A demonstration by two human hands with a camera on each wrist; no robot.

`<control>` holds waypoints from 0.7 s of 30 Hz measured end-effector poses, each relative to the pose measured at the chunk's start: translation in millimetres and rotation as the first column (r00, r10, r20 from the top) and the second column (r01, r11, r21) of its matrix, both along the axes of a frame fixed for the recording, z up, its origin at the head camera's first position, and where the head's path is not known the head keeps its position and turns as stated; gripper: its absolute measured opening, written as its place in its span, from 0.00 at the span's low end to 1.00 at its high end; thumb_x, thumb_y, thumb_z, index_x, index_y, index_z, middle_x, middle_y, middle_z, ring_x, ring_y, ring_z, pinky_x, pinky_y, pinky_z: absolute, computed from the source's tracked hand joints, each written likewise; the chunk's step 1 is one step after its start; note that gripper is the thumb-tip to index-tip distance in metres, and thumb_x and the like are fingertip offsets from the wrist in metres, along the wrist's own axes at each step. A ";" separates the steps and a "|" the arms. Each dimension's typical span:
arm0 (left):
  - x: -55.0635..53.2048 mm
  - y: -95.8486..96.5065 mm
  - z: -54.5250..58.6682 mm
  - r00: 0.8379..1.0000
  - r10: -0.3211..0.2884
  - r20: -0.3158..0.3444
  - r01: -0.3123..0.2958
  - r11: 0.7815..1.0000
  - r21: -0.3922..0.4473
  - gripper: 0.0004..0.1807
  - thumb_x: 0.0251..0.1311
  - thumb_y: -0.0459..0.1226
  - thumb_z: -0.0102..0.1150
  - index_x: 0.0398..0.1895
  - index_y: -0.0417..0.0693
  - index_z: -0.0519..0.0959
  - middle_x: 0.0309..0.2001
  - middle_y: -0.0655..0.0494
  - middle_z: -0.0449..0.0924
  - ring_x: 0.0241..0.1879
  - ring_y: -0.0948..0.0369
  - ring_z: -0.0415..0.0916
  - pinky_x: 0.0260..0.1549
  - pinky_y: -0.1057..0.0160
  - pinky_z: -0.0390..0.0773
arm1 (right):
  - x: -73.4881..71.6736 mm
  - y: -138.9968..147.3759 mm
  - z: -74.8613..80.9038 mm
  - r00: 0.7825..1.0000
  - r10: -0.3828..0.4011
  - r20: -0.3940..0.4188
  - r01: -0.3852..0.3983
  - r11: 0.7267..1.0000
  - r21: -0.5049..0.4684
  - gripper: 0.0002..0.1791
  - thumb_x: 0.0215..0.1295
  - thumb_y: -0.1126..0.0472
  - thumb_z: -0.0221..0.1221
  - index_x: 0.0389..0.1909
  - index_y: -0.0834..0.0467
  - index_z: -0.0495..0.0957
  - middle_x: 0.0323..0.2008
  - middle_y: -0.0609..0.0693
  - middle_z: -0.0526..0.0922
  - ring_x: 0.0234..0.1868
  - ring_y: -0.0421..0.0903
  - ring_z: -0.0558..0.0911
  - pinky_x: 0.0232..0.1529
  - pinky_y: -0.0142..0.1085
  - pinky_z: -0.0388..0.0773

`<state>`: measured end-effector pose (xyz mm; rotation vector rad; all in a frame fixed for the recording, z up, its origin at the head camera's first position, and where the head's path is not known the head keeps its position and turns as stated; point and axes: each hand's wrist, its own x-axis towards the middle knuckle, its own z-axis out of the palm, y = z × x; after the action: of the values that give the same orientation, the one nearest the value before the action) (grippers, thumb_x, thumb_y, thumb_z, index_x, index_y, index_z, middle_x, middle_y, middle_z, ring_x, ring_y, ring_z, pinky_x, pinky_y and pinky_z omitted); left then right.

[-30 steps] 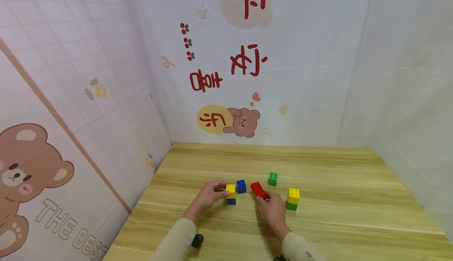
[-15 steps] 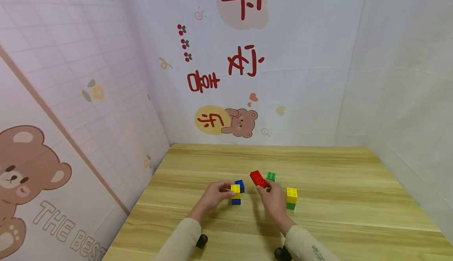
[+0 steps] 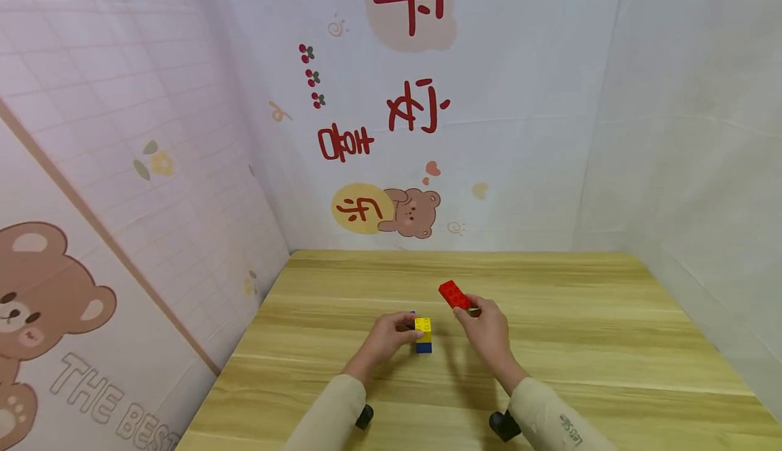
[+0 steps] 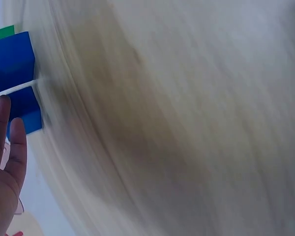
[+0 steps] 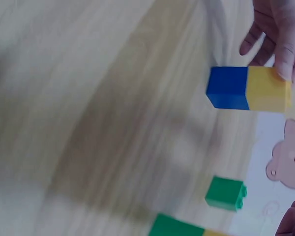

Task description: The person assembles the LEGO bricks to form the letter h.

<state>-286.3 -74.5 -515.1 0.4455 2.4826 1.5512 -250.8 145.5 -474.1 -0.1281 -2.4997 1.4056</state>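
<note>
In the head view my left hand [image 3: 386,339] pinches the yellow upper brick of a yellow-and-blue stack [image 3: 423,334], thumb on its near side. The stack stands upright, blue below; I cannot tell whether it touches the table. Behind it is a separate blue brick [image 4: 27,110], nearly hidden in the head view. My right hand [image 3: 490,334] holds a long red brick [image 3: 454,295] by its near end, tilted and raised above the table. The right wrist view shows a small green brick [image 5: 225,193] and a green-and-yellow stack [image 5: 174,226], both hidden from the head view.
The wood-grain table [image 3: 580,342] meets a printed cloth wall [image 3: 519,166] at the back, with more cloth at both sides. A black piece [image 3: 364,417] sits beneath the left sleeve, another black piece [image 3: 504,425] beside the right one.
My right hand has lifted the red brick up and away from me. My left hand has shifted right with the yellow-and-blue stack, which now covers most of the loose blue brick.
</note>
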 end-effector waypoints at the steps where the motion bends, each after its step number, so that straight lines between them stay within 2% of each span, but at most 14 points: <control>1: 0.1 2.4 0.3 1.000 0.000 0.002 0.000 1.000 0.001 0.18 0.62 0.41 0.67 0.54 0.46 0.82 0.44 0.58 0.82 0.44 0.58 0.78 0.44 0.58 0.80 | -1.0 3.3 1.5 1.000 0.006 0.003 -0.006 1.000 0.000 0.23 0.64 0.58 0.66 0.56 0.66 0.79 0.44 0.59 0.79 0.42 0.52 0.79 0.30 0.36 0.77; 10: -1.0 23.6 -1.5 1.000 -0.012 -0.006 0.012 1.000 0.012 0.17 0.62 0.40 0.68 0.54 0.48 0.83 0.46 0.59 0.82 0.45 0.58 0.79 0.44 0.59 0.80 | -6.0 34.2 10.7 0.998 0.052 0.029 -0.052 0.998 0.020 0.24 0.68 0.57 0.62 0.61 0.65 0.76 0.49 0.60 0.77 0.47 0.54 0.75 0.36 0.39 0.77; 16: -0.9 34.9 -2.4 1.000 -0.030 -0.003 0.030 0.999 0.012 0.18 0.62 0.41 0.68 0.54 0.48 0.82 0.47 0.60 0.81 0.44 0.60 0.79 0.44 0.60 0.80 | -7.0 58.0 11.8 0.990 0.121 0.070 -0.128 0.987 0.097 0.24 0.69 0.57 0.61 0.62 0.65 0.75 0.53 0.62 0.76 0.50 0.56 0.75 0.41 0.42 0.79; 21: -0.9 43.0 -1.9 0.999 -0.037 0.005 0.037 0.999 0.018 0.18 0.62 0.42 0.67 0.54 0.49 0.82 0.46 0.62 0.82 0.45 0.61 0.79 0.45 0.60 0.80 | -7.3 77.1 14.9 0.982 0.178 0.069 -0.186 0.974 0.129 0.25 0.69 0.57 0.61 0.62 0.67 0.75 0.51 0.61 0.78 0.49 0.56 0.77 0.42 0.44 0.79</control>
<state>-287.2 -31.5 -517.1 0.4862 2.4435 1.5601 -258.2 222.6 -459.2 0.0912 -2.7038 1.3093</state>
